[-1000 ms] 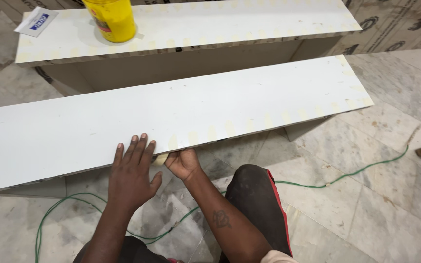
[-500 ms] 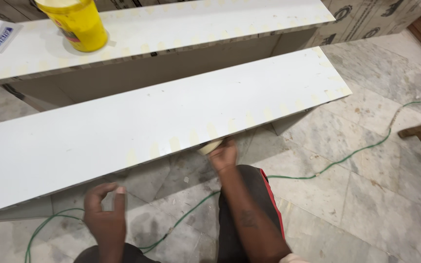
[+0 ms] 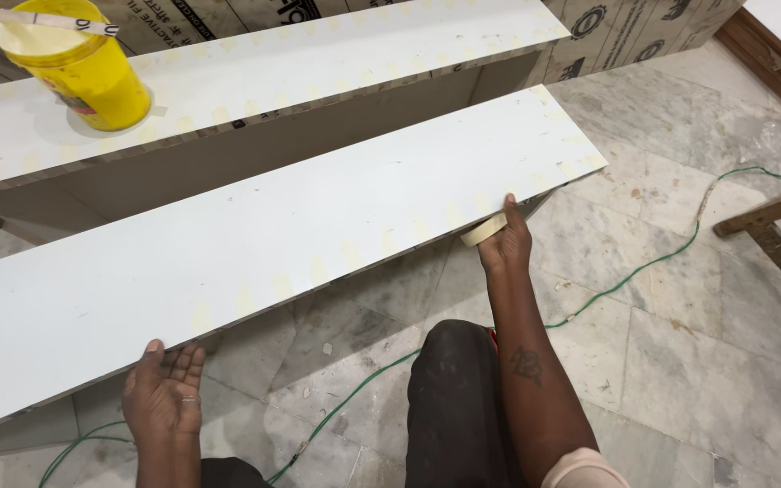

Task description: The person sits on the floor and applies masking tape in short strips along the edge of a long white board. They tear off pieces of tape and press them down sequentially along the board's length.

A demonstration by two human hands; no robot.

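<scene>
White board (image 3: 273, 244), long & flat, lying across low supports over marble floor (image 3: 698, 361), near edge facing down toward both hands.

Gripping near edge w/ left hand (image 3: 163, 398), palm up, fingers (image 3: 193, 361) curled loosely under the rim; pinching tape roll (image 3: 484, 229) against the edge w/ right hand (image 3: 504, 246), fingers closed on roll. Looking stiff & smooth, prob. a bit heavy, maybe slippy on top, so best holding under the long edge w/ hands well apart. Pale tape bits running along the rim. Sitting behind: 2nd white board (image 3: 318, 54) w/ yellow tub (image 3: 83, 68) on it. Trailing over floor: green cable (image 3: 625, 280), passing by dark knee (image 3: 454, 398).
</scene>
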